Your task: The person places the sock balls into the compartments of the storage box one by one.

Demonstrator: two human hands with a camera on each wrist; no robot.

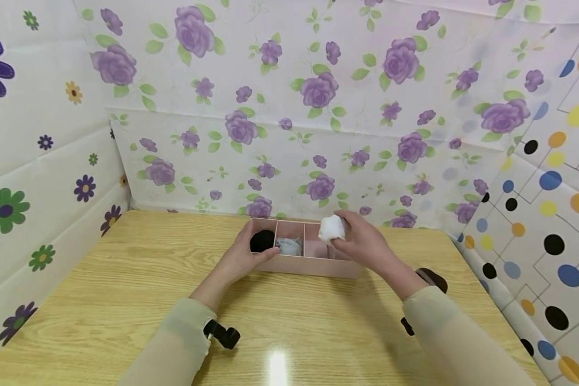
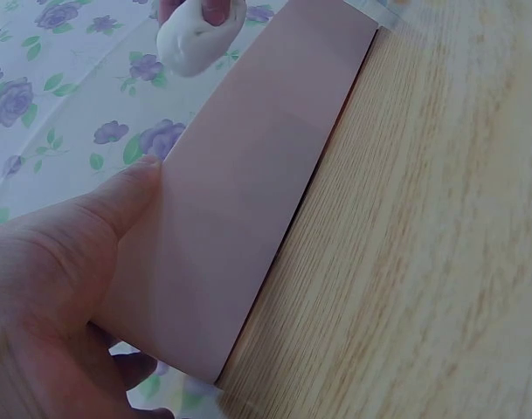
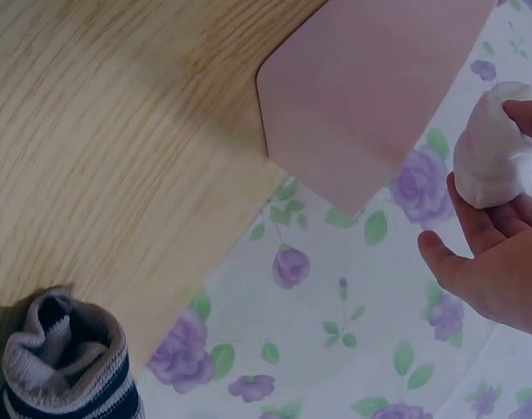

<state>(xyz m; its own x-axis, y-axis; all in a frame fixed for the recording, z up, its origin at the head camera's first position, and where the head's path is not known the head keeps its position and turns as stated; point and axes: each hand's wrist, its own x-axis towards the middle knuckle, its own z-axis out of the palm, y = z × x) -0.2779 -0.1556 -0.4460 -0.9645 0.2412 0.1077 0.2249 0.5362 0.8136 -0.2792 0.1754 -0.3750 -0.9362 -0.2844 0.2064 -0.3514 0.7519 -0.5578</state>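
A pink divided box [image 1: 313, 266] stands lengthwise near the back of the table. My left hand [image 1: 237, 261] grips its left end, the thumb along the front rim and the fingers around the end wall. Over the right compartments, my right hand [image 1: 366, 244] pinches a rolled white sock [image 1: 331, 229] between thumb and fingers. In the right wrist view this white sock [image 3: 494, 148] is a tight bundle held above the rim. A black bundle [image 1: 262, 241] sits in the leftmost compartment, with a pale grey-blue bundle [image 1: 289, 246] in the one beside it.
A rolled striped sock [image 3: 73, 375] lies on the wooden table [image 1: 173, 268] to the right of the box, partly behind my right forearm in the head view. Flowered cloth [image 1: 270, 134] hangs right behind the box; patterned cloths enclose both sides.
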